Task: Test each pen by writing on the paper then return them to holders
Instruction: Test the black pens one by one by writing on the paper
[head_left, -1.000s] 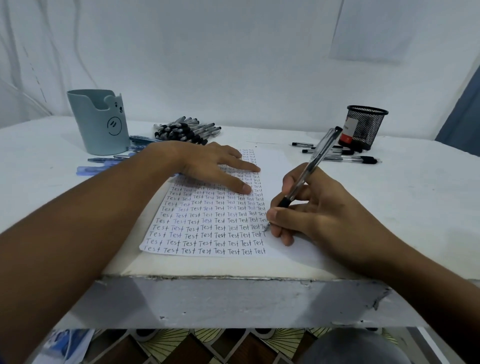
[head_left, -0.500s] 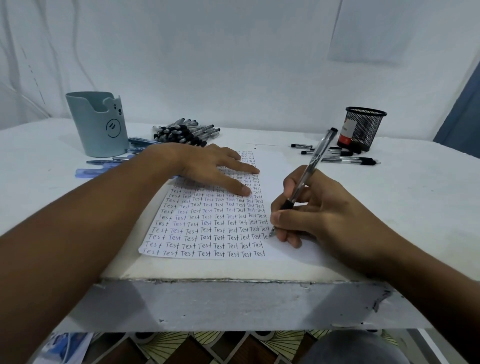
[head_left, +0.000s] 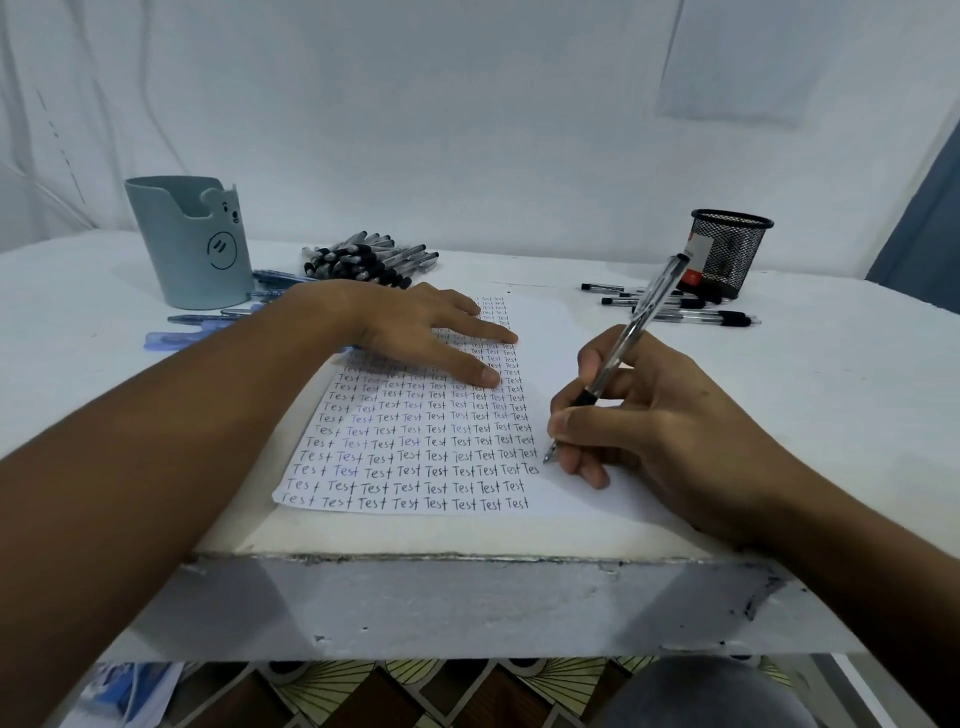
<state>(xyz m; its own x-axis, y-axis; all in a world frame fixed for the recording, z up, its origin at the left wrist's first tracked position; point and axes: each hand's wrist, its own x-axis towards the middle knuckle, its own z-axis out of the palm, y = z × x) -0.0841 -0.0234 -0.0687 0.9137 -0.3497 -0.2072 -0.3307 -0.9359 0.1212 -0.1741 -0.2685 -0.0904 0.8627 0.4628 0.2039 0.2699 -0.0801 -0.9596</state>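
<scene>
A white sheet of paper (head_left: 545, 327) lies on the table, filled with rows of the word "Test". My left hand (head_left: 431, 332) rests flat on its upper part with straight fingers. My right hand (head_left: 649, 421) grips a clear pen with a black grip (head_left: 641, 322), its tip touching the paper at the right end of a lower row, where a half-written word stands. A pale blue bear-faced holder (head_left: 192, 244) stands at the back left. A black mesh holder (head_left: 727, 252) stands at the back right.
A heap of black-capped pens (head_left: 369, 262) lies behind my left hand. Several blue pens (head_left: 208, 317) lie beside the blue holder. A few black pens (head_left: 696, 314) lie in front of the mesh holder. The table's front edge (head_left: 467, 558) is near me.
My right hand has moved down the paper with the pen and written part of another "Test" in a lower row. My left hand stays on the sheet.
</scene>
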